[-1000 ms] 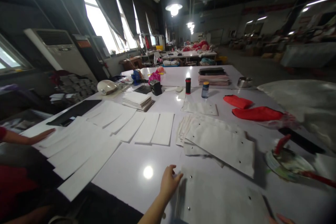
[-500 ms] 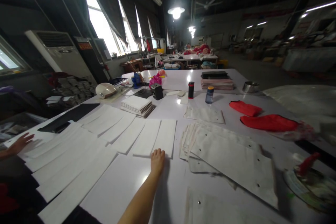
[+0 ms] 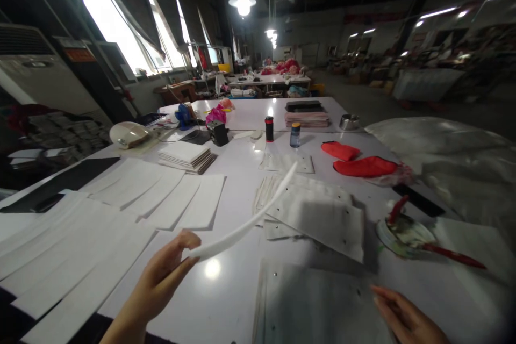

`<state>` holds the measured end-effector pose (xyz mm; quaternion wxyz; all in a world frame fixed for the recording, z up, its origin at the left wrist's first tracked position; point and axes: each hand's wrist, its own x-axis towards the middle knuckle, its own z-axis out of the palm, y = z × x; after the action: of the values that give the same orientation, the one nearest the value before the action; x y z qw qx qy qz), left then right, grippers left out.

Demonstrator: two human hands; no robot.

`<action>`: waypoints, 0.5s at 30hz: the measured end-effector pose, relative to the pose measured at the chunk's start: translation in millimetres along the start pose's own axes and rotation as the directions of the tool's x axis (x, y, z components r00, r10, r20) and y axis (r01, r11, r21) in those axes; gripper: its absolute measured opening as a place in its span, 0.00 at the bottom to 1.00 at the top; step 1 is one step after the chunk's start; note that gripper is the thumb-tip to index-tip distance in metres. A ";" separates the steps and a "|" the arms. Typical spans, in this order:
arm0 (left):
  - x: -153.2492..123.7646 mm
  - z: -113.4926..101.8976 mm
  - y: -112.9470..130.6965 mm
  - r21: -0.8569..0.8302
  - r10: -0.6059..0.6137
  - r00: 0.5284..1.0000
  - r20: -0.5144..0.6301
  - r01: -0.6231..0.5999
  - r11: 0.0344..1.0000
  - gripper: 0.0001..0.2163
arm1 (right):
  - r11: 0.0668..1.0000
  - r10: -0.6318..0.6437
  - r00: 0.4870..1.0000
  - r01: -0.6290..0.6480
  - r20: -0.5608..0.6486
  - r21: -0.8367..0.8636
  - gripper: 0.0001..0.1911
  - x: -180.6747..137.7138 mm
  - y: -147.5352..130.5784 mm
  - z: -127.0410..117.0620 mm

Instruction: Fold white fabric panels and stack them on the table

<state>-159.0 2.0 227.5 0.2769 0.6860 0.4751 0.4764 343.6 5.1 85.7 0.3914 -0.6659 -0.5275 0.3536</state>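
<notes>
White strip (image 3: 245,223) lifted | glossy white table (image 3: 242,301) | dim workshop, bright windows (image 3: 108,27)

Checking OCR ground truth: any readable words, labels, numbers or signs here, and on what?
No text can be read.
Orange sign by the window: marks too blurred.
Red banner on the far wall: too small and dim.
Red-and-black bottle and blue bottle: no label legible.
White strip in the left hand: blank.

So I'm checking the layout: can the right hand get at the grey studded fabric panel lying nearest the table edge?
Probably yes: the right hand rests at the grey studded fabric panel, and nothing lies between them.
</notes>
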 end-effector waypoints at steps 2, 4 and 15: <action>-11.7 9.7 16.8 -0.146 -0.059 0.995 0.082 0.071 0.987 0.03 | 0.996 -0.011 0.998 0.016 -0.060 0.089 0.34 2.7 -24.4 3.0; -18.3 29.8 19.7 -0.250 -0.159 0.980 0.122 0.185 0.950 0.04 | 0.982 0.007 0.997 0.008 -0.082 0.186 0.41 -0.1 -41.6 4.7; -50.4 178.2 -79.3 -0.362 -0.676 0.731 0.094 0.658 0.661 0.11 | 0.928 0.347 0.934 -0.329 -0.086 0.172 0.33 -18.4 37.7 -22.8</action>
<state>-31.1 0.1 71.8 0.5445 0.3871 0.6009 0.4390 376.2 -21.5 63.2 0.4047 -0.7336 -0.3523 0.4170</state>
